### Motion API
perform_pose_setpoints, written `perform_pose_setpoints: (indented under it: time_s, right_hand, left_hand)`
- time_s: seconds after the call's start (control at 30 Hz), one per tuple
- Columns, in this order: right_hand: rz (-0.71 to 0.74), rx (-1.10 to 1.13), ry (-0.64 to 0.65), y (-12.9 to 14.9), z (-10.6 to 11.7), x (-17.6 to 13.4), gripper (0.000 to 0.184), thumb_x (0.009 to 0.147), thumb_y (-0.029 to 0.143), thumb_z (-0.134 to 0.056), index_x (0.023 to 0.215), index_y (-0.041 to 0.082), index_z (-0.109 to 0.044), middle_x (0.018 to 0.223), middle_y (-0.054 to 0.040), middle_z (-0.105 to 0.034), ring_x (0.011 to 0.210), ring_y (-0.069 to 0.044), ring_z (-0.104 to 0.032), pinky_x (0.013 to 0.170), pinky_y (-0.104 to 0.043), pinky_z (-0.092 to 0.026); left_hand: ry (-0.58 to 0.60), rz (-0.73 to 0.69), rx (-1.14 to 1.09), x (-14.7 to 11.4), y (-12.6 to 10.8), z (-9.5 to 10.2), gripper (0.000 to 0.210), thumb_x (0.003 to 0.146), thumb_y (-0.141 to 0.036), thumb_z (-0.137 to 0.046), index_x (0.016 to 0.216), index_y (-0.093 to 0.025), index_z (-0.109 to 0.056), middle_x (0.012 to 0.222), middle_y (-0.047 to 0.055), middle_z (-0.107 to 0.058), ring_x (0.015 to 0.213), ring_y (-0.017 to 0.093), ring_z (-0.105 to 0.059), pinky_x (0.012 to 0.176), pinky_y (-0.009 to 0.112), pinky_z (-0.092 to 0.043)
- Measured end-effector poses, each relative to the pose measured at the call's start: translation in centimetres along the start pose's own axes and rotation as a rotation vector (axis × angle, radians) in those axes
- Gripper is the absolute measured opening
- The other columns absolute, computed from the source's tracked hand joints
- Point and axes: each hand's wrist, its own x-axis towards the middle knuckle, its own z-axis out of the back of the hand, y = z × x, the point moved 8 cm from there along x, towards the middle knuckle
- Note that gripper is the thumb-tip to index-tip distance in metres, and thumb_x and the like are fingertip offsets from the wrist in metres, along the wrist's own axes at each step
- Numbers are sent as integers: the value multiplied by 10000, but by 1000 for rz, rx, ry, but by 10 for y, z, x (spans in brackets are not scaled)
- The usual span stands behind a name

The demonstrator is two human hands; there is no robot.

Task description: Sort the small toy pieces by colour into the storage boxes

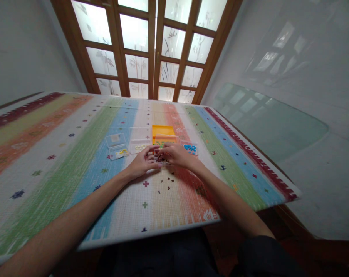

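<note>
A small clear plastic box (155, 157) with dark brown pieces (163, 159) in it sits between my hands. My left hand (143, 160) is curved around the box's left side, thumb at the near edge and fingers toward the far edge. From the right, my right hand (178, 154) reaches over the box, its fingers bent together and pointing down at the brown pieces. What those fingertips hold, if anything, is hidden. Several loose brown pieces (168, 187) lie scattered on the striped tablecloth (134, 204), nearer to me than the box.
Behind my hands stand open clear boxes: one with yellow and white pieces (121, 153), one with cream pieces (140, 147), one with green pieces (163, 144) and one with blue pieces (189, 148). A yellow-orange case (163, 130) lies beyond them. Walls flank the table.
</note>
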Motion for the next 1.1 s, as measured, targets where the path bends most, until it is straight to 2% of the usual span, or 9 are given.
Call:
perform_pose_setpoints:
  time_s: [0.2, 0.47, 0.6, 0.77, 0.93, 1.1]
  right_hand:
    - [-5, 15, -28, -2, 7, -5, 265, 903, 114, -666, 1117, 225, -778, 986, -59, -747, 849, -163, -629, 711, -254, -407]
    - [-5, 6, 17, 2, 7, -12, 255, 904, 101, -625, 1085, 203, -773, 1041, -71, -676, 805, -147, -577, 714, -257, -410]
    - [20, 84, -60, 0, 15, -21, 275, 903, 62, -564, 1059, 181, -755, 1017, -66, -642, 852, -151, -574, 778, -268, -431]
    - [40, 126, -137, 2, 28, -47, 199, 898, 104, -572, 991, 157, -740, 924, -55, -640, 779, -146, -550, 742, -276, -423]
    - [83, 142, -66, 12, 25, -73, 129, 909, 165, -608, 919, 173, -737, 879, -41, -672, 819, -156, -584, 778, -288, -434]
    - [57, 118, 86, 15, 2, -88, 172, 932, 265, -680, 1062, 175, -747, 1020, -73, -685, 874, -166, -616, 781, -286, -452]
  left_hand:
    - [-14, -2, 9, 1, 1, 1, 707, 605, -107, -896, 1239, -211, -601, 1155, 94, -669, 1047, 266, -682, 1017, 484, -506]
    - [-24, 7, 36, -1, -2, 0, 693, 623, -114, -886, 1247, -224, -606, 1186, 88, -656, 1027, 243, -681, 1027, 497, -501]
    - [-20, 3, 26, -1, -2, 0, 682, 631, -110, -880, 1249, -218, -614, 1187, 100, -659, 1037, 251, -684, 1032, 499, -502]
    - [-57, 34, 32, -2, 0, 2, 721, 608, -109, -898, 1262, -219, -616, 1236, 109, -638, 1087, 277, -680, 1060, 524, -495]
    - [-45, 25, 36, -1, 0, 2, 706, 621, -120, -895, 1260, -211, -608, 1243, 124, -642, 1071, 281, -684, 1014, 492, -525]
    - [-60, 36, 53, -1, 2, 5, 712, 618, -134, -901, 1259, -218, -603, 1299, 123, -628, 1083, 282, -682, 1019, 482, -523]
